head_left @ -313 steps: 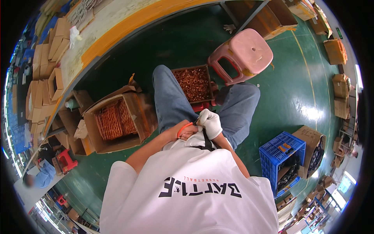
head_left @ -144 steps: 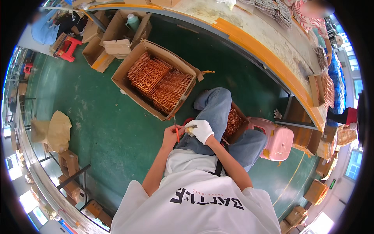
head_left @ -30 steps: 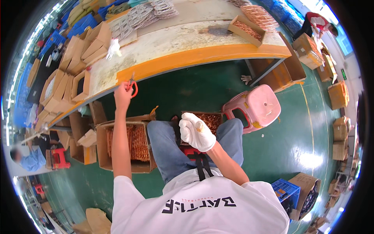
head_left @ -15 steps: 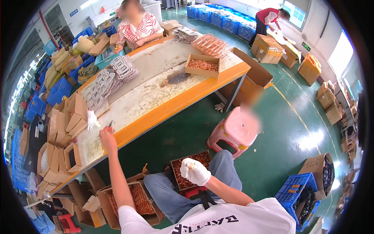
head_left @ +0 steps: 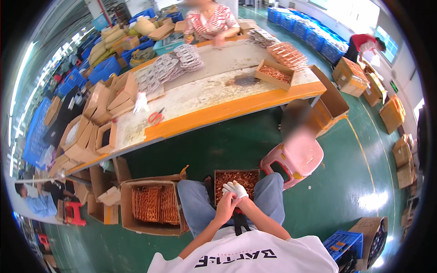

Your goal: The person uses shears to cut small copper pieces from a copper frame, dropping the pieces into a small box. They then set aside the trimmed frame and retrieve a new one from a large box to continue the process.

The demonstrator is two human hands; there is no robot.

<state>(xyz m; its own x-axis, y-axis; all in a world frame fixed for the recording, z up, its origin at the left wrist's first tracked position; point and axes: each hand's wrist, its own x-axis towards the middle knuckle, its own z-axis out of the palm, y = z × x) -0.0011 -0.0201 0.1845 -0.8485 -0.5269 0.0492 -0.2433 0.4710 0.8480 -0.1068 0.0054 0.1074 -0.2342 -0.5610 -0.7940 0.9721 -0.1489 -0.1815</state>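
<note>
My right hand (head_left: pixel 236 189) wears a white glove and is held over a cardboard box (head_left: pixel 215 185) of small copper-coloured parts between my knees. Its fingers look loosely stretched out, and nothing shows in them. My bare left hand (head_left: pixel 226 207) has its fingers closed at the glove's cuff, by the right wrist; the exact grip is partly hidden. On the table's near left part lie red-handled scissors (head_left: pixel 155 118), beside a second white glove (head_left: pixel 141 103).
The orange-edged table (head_left: pixel 200 119) stretches ahead, bearing stacked grey frames (head_left: pixel 154 75), copper-coloured racks (head_left: pixel 287 55) and a box of parts (head_left: pixel 276 75). A carton (head_left: pixel 127 211) of copper-coloured racks stands left, a pink stool (head_left: pixel 300 157) right. Across the table sits a person (head_left: pixel 211 22).
My left hand has let go of the scissors, leaving them on the table, and come back to the gloved right hand. The view has shifted, and the right hand is lower.
</note>
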